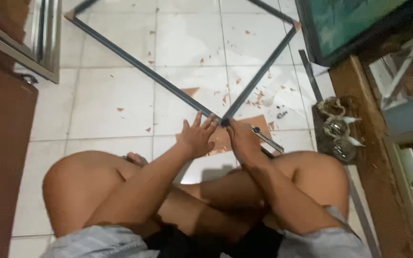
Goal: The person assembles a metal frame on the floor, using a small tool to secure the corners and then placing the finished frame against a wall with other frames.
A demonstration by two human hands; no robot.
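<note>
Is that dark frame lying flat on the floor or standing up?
Lying flat: the dark frame rests along the tiled floor, both hands at its near corner.

Head view, steeply downward, close over tiled floor (111, 105)

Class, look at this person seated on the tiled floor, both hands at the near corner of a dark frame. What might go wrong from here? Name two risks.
1. The left hand and right hand press right at the joint of the dark metal frame; fingers might get pinched there.
2. Small brown chips litter the white tiled floor near bare legs; they might scratch skin.
</note>
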